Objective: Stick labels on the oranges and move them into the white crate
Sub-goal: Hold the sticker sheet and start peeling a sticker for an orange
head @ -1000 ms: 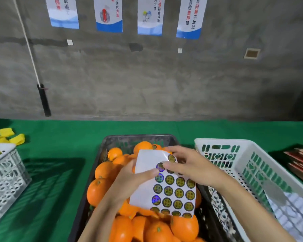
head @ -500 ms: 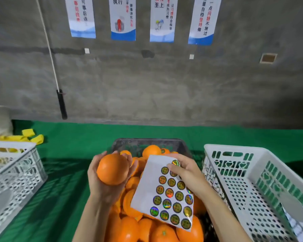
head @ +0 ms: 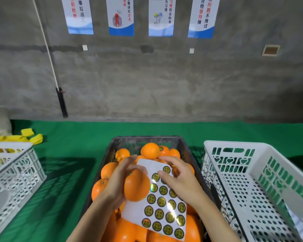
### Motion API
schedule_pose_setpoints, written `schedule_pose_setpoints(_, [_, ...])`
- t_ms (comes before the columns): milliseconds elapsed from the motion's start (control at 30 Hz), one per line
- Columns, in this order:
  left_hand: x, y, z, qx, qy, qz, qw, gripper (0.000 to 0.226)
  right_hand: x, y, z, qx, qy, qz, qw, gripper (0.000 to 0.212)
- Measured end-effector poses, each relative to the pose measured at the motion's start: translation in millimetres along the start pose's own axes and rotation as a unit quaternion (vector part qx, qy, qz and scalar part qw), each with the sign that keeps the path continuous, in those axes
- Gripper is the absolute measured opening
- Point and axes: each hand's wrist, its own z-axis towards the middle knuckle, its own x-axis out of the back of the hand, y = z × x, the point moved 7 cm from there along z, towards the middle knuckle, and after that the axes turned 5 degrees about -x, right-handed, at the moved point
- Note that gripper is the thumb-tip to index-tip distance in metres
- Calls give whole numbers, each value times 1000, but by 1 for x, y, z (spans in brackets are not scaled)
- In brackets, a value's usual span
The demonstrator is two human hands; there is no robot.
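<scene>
My left hand [head: 115,183] grips one orange [head: 136,186] just above the black crate [head: 184,145], which is heaped with several oranges [head: 150,150]. The held orange sits against the left edge of a white label sheet [head: 162,209] carrying several round gold stickers. Pinching that sheet near its top is my right hand [head: 181,179], thumb on the printed side and fingers behind. On the right stands the white crate [head: 252,170], with no oranges visible in it.
A second white crate [head: 19,169] stands at the left on the green table cover [head: 68,165]. Yellow strips [head: 27,137] lie behind it. A grey wall with posters and a hanging rope closes off the far edge of the table.
My left hand let go of the sheet, took an orange from the black crate, lifted it, then brought it right against the label sheet. My right hand kept holding the sheet.
</scene>
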Motion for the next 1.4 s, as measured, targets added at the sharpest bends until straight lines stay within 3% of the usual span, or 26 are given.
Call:
schedule_pose_setpoints(100, [5, -1, -4, 2, 36, 6, 999, 53, 6, -17, -10, 141, 141, -242, 949, 28])
schedule_pose_setpoints(167, [6, -4, -6, 7, 48, -5, 999, 51, 3, -29, -16, 206, 200, -308, 907, 27])
schedule_pose_setpoints(233, [7, -5, -8, 10, 65, -11, 998, 46, -3, -37, -20, 232, 227, -321, 890, 23])
schedule_pose_setpoints(433, [7, -2, -11, -24, 94, 22, 995, 36, -21, -26, -20, 158, 171, -306, 923, 44])
schedule_pose_setpoints(633, [16, -8, -9, 8, 136, 36, 990, 47, -25, -37, -28, 242, 214, -335, 885, 27])
schedule_pose_setpoints(1167, [18, -8, -8, -5, 144, 26, 989, 47, -29, -40, -32, 256, 230, -309, 887, 19])
schedule_pose_setpoints(1300, [19, -7, -6, -13, 144, 23, 989, 54, -28, -38, -30, 242, 214, -291, 901, 11])
schedule_pose_setpoints(1400, [21, -7, -4, -24, 158, 10, 987, 49, -29, -29, -23, 200, 164, -263, 930, 19])
